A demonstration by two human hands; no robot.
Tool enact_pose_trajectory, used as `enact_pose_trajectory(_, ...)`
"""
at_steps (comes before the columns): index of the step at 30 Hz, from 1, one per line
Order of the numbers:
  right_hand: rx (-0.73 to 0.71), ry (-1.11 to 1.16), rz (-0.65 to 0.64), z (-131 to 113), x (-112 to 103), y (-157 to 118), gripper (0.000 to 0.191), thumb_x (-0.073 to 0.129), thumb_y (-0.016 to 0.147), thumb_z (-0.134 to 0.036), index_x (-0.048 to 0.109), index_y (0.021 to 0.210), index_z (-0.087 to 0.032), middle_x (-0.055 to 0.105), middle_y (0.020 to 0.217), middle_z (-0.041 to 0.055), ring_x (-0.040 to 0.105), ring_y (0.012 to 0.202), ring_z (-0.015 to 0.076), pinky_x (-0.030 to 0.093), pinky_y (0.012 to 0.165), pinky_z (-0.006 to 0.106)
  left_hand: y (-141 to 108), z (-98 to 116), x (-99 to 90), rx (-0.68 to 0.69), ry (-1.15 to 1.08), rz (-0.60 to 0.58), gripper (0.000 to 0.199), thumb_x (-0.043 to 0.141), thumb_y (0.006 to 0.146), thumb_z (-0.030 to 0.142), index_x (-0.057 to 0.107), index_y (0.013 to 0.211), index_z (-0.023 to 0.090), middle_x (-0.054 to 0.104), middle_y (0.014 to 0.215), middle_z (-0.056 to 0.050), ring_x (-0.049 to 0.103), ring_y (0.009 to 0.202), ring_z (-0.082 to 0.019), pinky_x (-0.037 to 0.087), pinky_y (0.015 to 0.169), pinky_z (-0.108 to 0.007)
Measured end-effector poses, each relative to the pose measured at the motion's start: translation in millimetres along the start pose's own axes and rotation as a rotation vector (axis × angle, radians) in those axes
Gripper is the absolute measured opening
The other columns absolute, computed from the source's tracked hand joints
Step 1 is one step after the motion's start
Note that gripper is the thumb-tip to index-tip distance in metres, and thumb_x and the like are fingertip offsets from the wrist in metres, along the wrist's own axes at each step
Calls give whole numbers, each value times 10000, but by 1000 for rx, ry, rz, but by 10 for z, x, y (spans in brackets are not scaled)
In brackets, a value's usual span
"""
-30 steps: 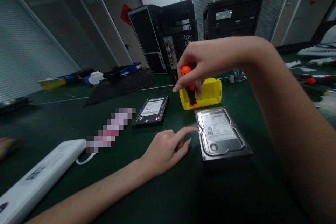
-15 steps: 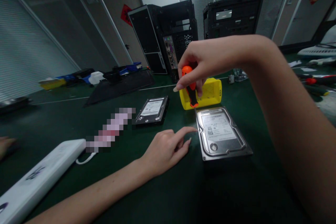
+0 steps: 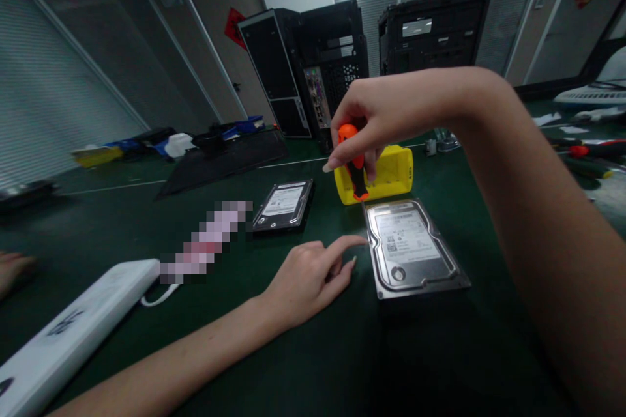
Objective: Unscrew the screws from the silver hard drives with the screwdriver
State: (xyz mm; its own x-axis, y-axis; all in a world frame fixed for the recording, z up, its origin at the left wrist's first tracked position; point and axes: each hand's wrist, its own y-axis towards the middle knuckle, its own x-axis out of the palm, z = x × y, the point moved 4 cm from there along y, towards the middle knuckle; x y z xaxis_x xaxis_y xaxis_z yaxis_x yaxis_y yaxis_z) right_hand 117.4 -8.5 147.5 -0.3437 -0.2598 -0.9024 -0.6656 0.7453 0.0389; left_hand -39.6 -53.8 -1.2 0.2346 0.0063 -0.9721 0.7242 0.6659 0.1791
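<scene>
My right hand [image 3: 364, 120] is wrapped round the orange and black handle of a screwdriver [image 3: 359, 184], held upright with its shaft pointing down. The shaft meets the far left corner of a silver hard drive [image 3: 408, 247] that lies label up on the table. Where the tip sits exactly is hard to see. My left hand [image 3: 313, 280] rests on the table left of this drive, holding nothing. Its index finger reaches out to the drive's left edge, with the thumb apart and the other fingers curled. A second hard drive [image 3: 283, 206] lies farther left.
Behind the screwdriver is a yellow bin [image 3: 391, 176]. Computer cases [image 3: 274, 71] stand at the back. At the left lie a white power strip [image 3: 88, 326] and a black mat [image 3: 229, 156]. Another person's hand [image 3: 12, 270] shows at the left edge. Tools [image 3: 587, 150] lie far right.
My hands, the screwdriver and the drive look nearly unchanged. The other person's hand at the left edge has shifted slightly.
</scene>
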Motion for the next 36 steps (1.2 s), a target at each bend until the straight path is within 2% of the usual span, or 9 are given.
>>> enact_pose_trajectory(7, 53, 6, -38, -29, -10, 2, 401, 648, 680, -452, 651, 952, -158, 667, 883, 43, 632, 782, 130, 472, 620, 192, 3, 6, -10, 13, 0, -9, 346, 412, 897, 253, 418, 1243, 264, 493, 594, 48, 493, 556, -115, 373, 541, -211)
enact_pose_trajectory(11, 18, 16, -39, -47, -11, 2, 360, 635, 708, -410, 647, 981, -176, 661, 901, 25, 630, 779, 111, 471, 633, 182, 0, 6, -16, 16, -9, -6, 342, 408, 898, 251, 424, 1240, 254, 489, 588, 48, 489, 551, -112, 373, 538, -211)
enact_pose_trajectory(23, 81, -55, 44, 56, 17, 64, 481, 562, 694, -580, 652, 871, -143, 649, 733, 36, 642, 743, 156, 467, 585, 205, 9, 5, -4, -8, -17, -18, 348, 420, 895, 247, 407, 1242, 271, 474, 587, 55, 482, 549, -110, 365, 547, -213)
enact_pose_trajectory(30, 51, -92, 20, 121, 29, 133, 481, 543, 708, -586, 641, 922, -166, 642, 753, 20, 638, 753, 155, 444, 584, 201, 14, 12, -5, -16, -20, -25, 342, 419, 895, 246, 403, 1235, 268, 476, 601, 52, 487, 566, -115, 357, 550, -211)
enact_pose_trajectory(36, 96, -180, 44, 130, 37, 170, 555, 406, 789, -604, 646, 892, -114, 612, 668, 39, 613, 694, 146, 407, 581, 221, 3, -11, 17, -9, 3, -26, 366, 422, 895, 252, 397, 1259, 267, 475, 594, 48, 488, 565, -117, 358, 550, -213)
